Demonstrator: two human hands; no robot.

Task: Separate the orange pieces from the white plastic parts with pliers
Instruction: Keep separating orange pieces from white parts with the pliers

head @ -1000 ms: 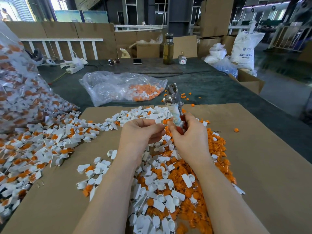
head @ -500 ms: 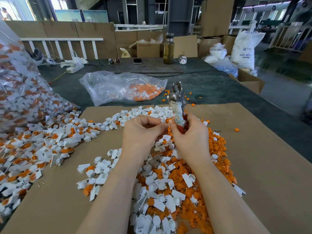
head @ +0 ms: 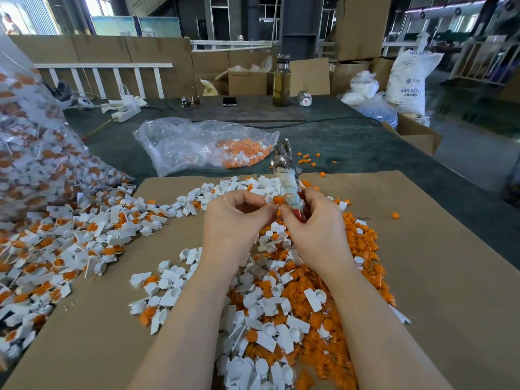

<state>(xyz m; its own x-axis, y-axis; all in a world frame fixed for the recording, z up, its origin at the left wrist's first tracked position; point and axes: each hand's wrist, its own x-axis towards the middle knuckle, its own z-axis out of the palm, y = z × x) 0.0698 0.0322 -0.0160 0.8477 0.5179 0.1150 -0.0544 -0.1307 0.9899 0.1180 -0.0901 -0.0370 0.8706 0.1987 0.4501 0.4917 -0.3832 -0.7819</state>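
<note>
My right hand [head: 315, 235] grips the pliers [head: 289, 181] by the handles, jaws pointing up and away — not on any part yet. My left hand [head: 233, 223] pinches one white part with its orange piece [head: 277, 199] at the tips of my fingers [head: 263, 213], held just beside the pliers handle.

Risk, as I judge it: the part is small and held only at its edge; if the jaws come in crooked it may pop free and fall into the sorted heap [head: 309, 299] under my wrists, mixing done with undone. The jaws would also close near my fingers.

Around: unsorted parts spill from a big bag [head: 36, 164] at left across the cardboard [head: 436, 277]; a smaller bag [head: 202, 144] lies beyond on the bench [head: 365, 142]. A bottle [head: 281, 83] and phone [head: 230, 101] stand far back — nothing blocks the work.
</note>
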